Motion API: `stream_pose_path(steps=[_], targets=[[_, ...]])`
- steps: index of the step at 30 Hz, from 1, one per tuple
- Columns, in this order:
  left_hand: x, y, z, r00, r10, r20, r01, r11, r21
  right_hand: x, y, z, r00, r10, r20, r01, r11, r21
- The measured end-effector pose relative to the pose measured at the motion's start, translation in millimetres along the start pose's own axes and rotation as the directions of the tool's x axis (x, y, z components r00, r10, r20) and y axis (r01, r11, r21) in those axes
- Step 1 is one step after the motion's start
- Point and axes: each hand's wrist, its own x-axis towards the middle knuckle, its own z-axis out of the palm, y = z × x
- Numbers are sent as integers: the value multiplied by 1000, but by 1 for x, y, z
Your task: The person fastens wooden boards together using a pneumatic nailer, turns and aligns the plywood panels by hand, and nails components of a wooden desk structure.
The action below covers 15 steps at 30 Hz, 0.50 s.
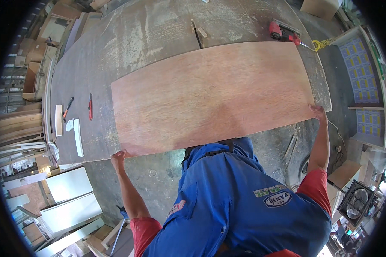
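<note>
Head view: my left hand (118,160) at eight o'clock and right hand (318,112) at three pinch the board (212,94) by its near corners. It lies toward twelve on the table (128,47), seemingly placed; release remains.

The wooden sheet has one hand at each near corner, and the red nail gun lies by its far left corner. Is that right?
Not quite: the head view shows the red nail gun by the far right corner of the wooden sheet. The left hand and right hand are indeed at its near corners.
</note>
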Motion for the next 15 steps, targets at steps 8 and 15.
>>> stream_pose_path(steps=[8,15], targets=[[18,-29,29,1000,16,-14,-19,971,-238,21,33,-14,994,28,110,-34,998,57],[-2,0,58,985,37,-169,-69,980,-185,8,26,-50,991,131,4,-129,985,-116]])
